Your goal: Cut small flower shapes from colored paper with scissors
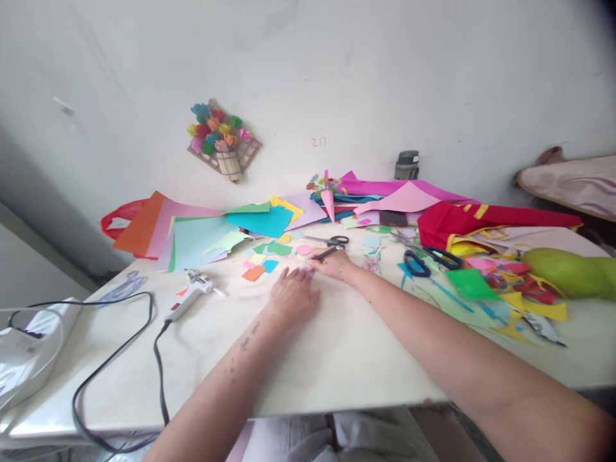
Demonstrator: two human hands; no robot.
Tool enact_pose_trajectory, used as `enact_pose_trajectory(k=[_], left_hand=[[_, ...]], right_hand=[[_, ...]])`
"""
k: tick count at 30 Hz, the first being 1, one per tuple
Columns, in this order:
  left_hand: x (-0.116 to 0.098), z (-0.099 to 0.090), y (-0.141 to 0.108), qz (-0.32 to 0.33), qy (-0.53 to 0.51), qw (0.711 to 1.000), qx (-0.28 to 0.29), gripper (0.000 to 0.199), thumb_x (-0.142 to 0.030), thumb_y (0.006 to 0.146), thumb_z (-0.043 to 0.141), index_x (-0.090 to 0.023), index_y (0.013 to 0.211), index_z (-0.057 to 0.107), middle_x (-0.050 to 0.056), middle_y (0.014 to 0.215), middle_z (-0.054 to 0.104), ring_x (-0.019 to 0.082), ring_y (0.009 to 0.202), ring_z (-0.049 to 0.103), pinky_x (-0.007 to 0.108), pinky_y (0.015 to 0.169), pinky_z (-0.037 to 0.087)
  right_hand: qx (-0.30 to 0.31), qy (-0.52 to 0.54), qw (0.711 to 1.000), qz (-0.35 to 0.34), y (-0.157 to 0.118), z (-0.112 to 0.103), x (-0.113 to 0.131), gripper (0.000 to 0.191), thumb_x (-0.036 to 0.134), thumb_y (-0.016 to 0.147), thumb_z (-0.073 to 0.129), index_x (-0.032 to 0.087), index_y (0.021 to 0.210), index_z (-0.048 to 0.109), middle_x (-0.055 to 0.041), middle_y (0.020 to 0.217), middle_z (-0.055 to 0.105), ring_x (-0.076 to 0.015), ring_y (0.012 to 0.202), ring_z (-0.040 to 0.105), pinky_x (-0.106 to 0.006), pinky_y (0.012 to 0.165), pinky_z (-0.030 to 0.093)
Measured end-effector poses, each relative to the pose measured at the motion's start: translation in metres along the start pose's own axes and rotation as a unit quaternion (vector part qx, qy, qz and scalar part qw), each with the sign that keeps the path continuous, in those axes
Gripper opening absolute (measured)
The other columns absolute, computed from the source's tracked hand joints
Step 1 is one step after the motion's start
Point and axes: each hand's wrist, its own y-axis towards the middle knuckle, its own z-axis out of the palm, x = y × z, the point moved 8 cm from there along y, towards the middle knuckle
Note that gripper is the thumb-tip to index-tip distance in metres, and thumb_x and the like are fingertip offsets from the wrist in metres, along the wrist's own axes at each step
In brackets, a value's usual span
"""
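Note:
My right hand [335,265] is closed round a dark pen [323,254], its tip pointing left over small pale paper pieces. My left hand [292,298] lies palm down on the table [356,359], fingers stretched out near the pen. Whether its fingertips press on a scrap of paper I cannot tell. Just beyond it lie an orange paper piece [253,273], a blue one [271,265] and a green one [279,249]. Black-handled scissors [337,241] rest behind my right hand.
A hot glue gun [190,298] with a black cord lies at left, beside a power strip [43,353]. Coloured sheets [197,240] are stacked behind. Larger scissors [433,258], paper scraps [510,282] and red material [481,221] lie at right. A paper bouquet [328,199] stands behind.

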Motion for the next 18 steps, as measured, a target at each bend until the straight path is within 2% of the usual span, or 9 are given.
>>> enact_pose_trajectory(k=[3, 6, 8, 10, 13, 16, 18], left_hand=[[0.0, 0.002, 0.0, -0.004, -0.011, 1.0, 0.013, 0.051, -0.031, 0.091, 0.036, -0.007, 0.134, 0.05, 0.02, 0.138, 0.054, 0.028, 0.133, 0.045, 0.047, 0.115, 0.025], [0.0, 0.0, 0.0, 0.0, -0.021, 1.0, 0.004, 0.049, -0.029, 0.09, 0.037, -0.009, 0.132, 0.052, 0.019, 0.137, 0.056, 0.028, 0.132, 0.047, 0.047, 0.114, 0.026], [0.001, -0.001, 0.001, -0.002, -0.024, 1.0, -0.003, 0.048, -0.029, 0.089, 0.038, -0.01, 0.131, 0.052, 0.019, 0.135, 0.057, 0.028, 0.13, 0.049, 0.047, 0.114, 0.027], [0.001, -0.001, 0.001, -0.005, -0.022, 1.0, -0.01, 0.048, -0.03, 0.089, 0.039, -0.01, 0.13, 0.053, 0.018, 0.134, 0.058, 0.028, 0.129, 0.05, 0.047, 0.114, 0.027], [0.0, 0.001, 0.001, -0.007, -0.013, 1.0, -0.021, 0.048, -0.032, 0.09, 0.04, -0.008, 0.128, 0.055, 0.019, 0.134, 0.058, 0.029, 0.129, 0.05, 0.046, 0.115, 0.026], [-0.001, 0.002, 0.002, -0.01, 0.0, 0.999, -0.031, 0.046, -0.032, 0.09, 0.041, -0.01, 0.127, 0.056, 0.018, 0.133, 0.059, 0.028, 0.13, 0.049, 0.045, 0.115, 0.027], [-0.002, 0.001, 0.002, -0.013, 0.006, 0.999, -0.032, 0.046, -0.032, 0.091, 0.041, -0.01, 0.129, 0.055, 0.018, 0.134, 0.058, 0.028, 0.13, 0.049, 0.044, 0.115, 0.028]], right_hand=[[0.006, 0.127, 0.992, 0.005, 0.0, 0.002, -0.004, 0.019, 0.026, 0.085, 0.057, 0.021, 0.089, 0.074, -0.0037, 0.085, 0.076, -0.0207, 0.088, 0.069, -0.031, 0.082, 0.053], [0.009, 0.261, 0.964, 0.049, 0.001, 0.008, -0.013, 0.023, 0.025, 0.088, 0.052, 0.016, 0.096, 0.072, -0.005, 0.075, 0.075, -0.0181, 0.076, 0.07, -0.029, 0.071, 0.056], [0.003, 0.308, 0.949, 0.072, 0.003, 0.012, -0.018, 0.025, 0.025, 0.089, 0.05, 0.014, 0.099, 0.07, -0.0053, 0.071, 0.073, -0.0163, 0.069, 0.07, -0.026, 0.066, 0.056], [-0.011, 0.309, 0.948, 0.08, 0.004, 0.013, -0.022, 0.025, 0.028, 0.09, 0.051, 0.014, 0.1, 0.07, -0.0049, 0.069, 0.073, -0.0144, 0.063, 0.068, -0.024, 0.062, 0.055], [-0.029, 0.245, 0.965, 0.087, 0.005, 0.01, -0.026, 0.03, 0.036, 0.091, 0.05, 0.014, 0.092, 0.071, -0.0056, 0.067, 0.073, -0.0138, 0.058, 0.066, -0.024, 0.061, 0.053], [-0.038, 0.153, 0.985, 0.076, 0.004, 0.003, -0.022, 0.037, 0.042, 0.09, 0.053, 0.014, 0.074, 0.072, -0.0077, 0.069, 0.073, -0.0173, 0.069, 0.069, -0.025, 0.067, 0.052], [-0.039, 0.113, 0.99, 0.074, 0.003, 0.001, -0.019, 0.036, 0.042, 0.088, 0.056, 0.015, 0.071, 0.073, -0.0078, 0.072, 0.074, -0.0197, 0.076, 0.07, -0.026, 0.072, 0.051]])
